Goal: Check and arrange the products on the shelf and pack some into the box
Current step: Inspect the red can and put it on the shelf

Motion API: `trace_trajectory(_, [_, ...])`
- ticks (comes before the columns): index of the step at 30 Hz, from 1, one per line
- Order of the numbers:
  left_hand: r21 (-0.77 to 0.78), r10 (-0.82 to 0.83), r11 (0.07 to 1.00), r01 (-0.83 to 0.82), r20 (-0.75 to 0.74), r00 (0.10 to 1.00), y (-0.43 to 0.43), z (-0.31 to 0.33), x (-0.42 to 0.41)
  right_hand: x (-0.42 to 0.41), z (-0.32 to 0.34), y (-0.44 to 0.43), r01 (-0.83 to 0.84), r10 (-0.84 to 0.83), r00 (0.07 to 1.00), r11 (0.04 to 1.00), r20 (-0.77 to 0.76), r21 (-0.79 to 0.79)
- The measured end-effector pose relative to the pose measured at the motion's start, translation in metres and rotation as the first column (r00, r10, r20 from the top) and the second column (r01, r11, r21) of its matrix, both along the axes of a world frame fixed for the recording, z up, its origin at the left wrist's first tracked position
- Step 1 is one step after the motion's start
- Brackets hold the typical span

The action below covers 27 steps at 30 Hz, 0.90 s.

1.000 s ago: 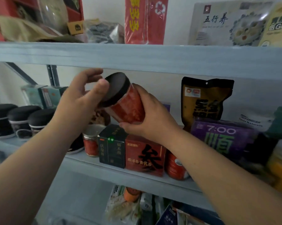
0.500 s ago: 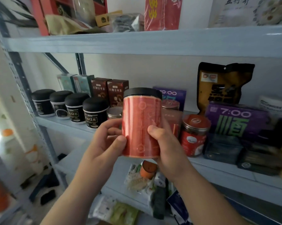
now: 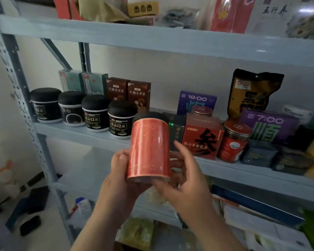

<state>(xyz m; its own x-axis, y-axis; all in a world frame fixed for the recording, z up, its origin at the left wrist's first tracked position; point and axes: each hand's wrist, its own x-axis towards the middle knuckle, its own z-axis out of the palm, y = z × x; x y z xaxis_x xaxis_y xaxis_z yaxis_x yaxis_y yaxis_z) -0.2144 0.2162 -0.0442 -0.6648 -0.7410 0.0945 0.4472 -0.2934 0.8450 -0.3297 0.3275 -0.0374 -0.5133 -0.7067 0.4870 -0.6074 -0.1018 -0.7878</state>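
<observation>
Red canister upright, forward of shelf edge; left hand curled round it, right hand splayed behind

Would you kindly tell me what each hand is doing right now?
Left hand: holding the red canister, fingers curled round it.
Right hand: open, fingers spread, thumb touching the canister's base.
</observation>
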Motion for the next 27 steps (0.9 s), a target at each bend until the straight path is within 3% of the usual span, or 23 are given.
trace_trajectory(3, [0.022, -0.072, 0.997, 0.071, 0.022, 0.997, -0.013, -0.008, 0.013, 0.02, -0.016, -0.01, 0.075, -0.083, 0.993, 0.993, -0.088, -0.095])
trace_trajectory(7, [0.057, -0.195, 0.978, 0.199, -0.073, 0.978, -0.021, -0.018, 0.024, 0.038, -0.027, -0.012, 0.029, -0.034, 0.998, 0.994, -0.052, -0.103])
trace_trajectory(11, [0.122, -0.261, 0.953, 0.279, -0.142, 0.955, -0.023, -0.016, 0.035, 0.056, -0.021, -0.016, 0.019, -0.013, 0.994, 0.998, 0.106, -0.052])
trace_trajectory(15, [0.054, -0.242, 0.967, 0.247, -0.095, 0.966, -0.03, -0.015, 0.044, 0.062, -0.02, -0.024, 0.01, -0.006, 0.998, 0.998, 0.066, -0.062])
trace_trajectory(18, [-0.08, -0.201, 0.977, 0.196, -0.062, 0.978, -0.038, -0.016, 0.051, 0.066, -0.025, -0.026, -0.004, 0.006, 0.999, 0.998, 0.034, -0.056])
trace_trajectory(24, [0.052, -0.244, 0.967, 0.25, -0.103, 0.964, -0.042, -0.016, 0.072, 0.08, -0.03, -0.039, -0.038, 0.018, 0.986, 0.992, -0.168, -0.119])
trace_trajectory(27, [0.118, -0.171, 0.976, 0.185, -0.124, 0.978, -0.042, -0.017, 0.081, 0.087, -0.034, -0.045, -0.089, 0.076, 0.991, 0.989, -0.113, -0.114])
